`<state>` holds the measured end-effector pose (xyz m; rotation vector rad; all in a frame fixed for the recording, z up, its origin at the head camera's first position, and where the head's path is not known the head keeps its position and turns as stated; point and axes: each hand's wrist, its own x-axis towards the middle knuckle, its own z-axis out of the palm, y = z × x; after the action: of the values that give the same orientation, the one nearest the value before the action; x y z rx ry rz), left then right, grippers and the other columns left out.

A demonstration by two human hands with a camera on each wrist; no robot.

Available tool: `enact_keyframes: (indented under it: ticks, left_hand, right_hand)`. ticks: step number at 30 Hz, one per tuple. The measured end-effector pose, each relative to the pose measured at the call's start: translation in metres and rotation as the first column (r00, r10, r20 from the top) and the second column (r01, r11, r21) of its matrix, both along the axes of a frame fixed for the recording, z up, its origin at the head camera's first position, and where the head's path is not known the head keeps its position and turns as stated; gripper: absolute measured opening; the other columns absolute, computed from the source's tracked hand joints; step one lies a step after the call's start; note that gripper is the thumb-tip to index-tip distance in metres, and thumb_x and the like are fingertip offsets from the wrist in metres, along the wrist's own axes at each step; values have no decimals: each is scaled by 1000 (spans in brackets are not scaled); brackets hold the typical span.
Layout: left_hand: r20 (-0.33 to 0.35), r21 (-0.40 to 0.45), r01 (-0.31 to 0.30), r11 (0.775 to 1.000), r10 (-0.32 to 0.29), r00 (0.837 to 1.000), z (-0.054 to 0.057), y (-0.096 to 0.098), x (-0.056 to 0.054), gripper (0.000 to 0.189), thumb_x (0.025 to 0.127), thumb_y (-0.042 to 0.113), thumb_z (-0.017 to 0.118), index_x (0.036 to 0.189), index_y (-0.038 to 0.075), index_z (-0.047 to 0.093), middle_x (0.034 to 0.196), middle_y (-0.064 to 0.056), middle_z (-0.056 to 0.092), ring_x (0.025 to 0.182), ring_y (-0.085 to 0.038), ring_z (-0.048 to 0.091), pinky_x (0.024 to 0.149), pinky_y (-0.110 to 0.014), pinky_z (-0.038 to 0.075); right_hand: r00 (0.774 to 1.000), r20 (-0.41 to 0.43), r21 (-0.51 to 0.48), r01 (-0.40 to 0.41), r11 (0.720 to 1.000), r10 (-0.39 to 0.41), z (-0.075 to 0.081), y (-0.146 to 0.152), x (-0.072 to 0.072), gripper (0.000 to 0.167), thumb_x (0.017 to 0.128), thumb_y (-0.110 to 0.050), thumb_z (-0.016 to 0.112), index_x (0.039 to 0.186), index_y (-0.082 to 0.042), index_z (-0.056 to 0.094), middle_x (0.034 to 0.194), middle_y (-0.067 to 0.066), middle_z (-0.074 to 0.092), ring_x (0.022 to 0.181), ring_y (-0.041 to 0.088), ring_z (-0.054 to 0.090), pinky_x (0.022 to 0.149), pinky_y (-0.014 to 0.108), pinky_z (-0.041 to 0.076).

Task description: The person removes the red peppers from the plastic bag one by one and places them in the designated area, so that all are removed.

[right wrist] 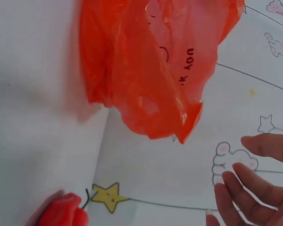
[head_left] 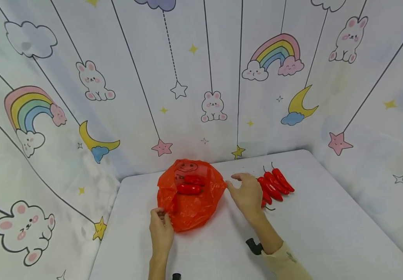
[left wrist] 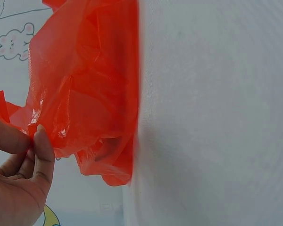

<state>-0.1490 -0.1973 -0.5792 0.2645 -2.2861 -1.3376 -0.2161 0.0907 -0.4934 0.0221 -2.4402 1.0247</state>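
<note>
I see a white cloth backdrop (head_left: pixel 127 116) filling most of the head view, softly creased and printed with rounded rabbits, clouds, rainbows and stars. Below it spreads the flat table (head_left: pixel 327 233), pale and matte, with rounded far corners. On the table, left of its middle, sits the red bag (head_left: pixel 192 212): thin, crinkled, see-through plastic, its mouth spread wide in a ragged oval, with glossy folds and a dark printed smiling face on the far inner wall.

A light sleeve (head_left: pixel 287 262) covers the right forearm. The right hand (head_left: pixel 247 196) is empty, its fingers spread and gently curved; my right wrist view shows it near the bag's rim but apart from it. The left hand (head_left: pixel 161 229) pinches the near left edge of the bag between thumb and fingertip, puckering the film.

Just beyond the right hand lie several loose peppers (head_left: pixel 273 189), long, tapered, smooth and shiny red, packed side by side. Two more peppers (head_left: pixel 189 189) rest inside the bag, one behind the other. Smallest are the thin, dark, curved stems (head_left: pixel 272 165) on the loose ones.
</note>
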Motion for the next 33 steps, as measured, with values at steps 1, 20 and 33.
enact_keyframes:
  ticks: [1, 20, 33]
  left_hand:
    - [-3, -1, 0, 1000, 0, 1000, 0, 0, 0, 21, 104, 0, 56, 124, -2, 50, 107, -15, 60, 93, -24, 60, 79, -24, 53]
    - [-13, 5, -8, 1000, 9, 1000, 0, -2, 0, 21, 103, -1, 57, 123, -1, 51, 106, -15, 61, 92, -23, 61, 79, -25, 54]
    - [-7, 9, -17, 1000, 18, 1000, 1, -2, 0, 21, 103, -1, 57, 123, 0, 51, 108, -14, 61, 94, -23, 61, 81, -27, 54]
  right_hand:
    - [1000, 3, -2, -7, 1000, 7, 2, -3, 0, 33, 90, -34, 81, 115, -13, 77, 115, 8, 75, 104, 29, 67, 87, 52, 59]
    - [995, 31, 150, -96, 984, 93, 11, -64, -33, 28, 90, -34, 81, 110, -15, 77, 109, 2, 74, 102, 24, 66, 85, 44, 58]
    - [979, 69, 196, -203, 959, 193, 0, -91, -53, 27, 88, -29, 84, 107, -11, 77, 101, 3, 74, 94, 23, 67, 78, 40, 59]
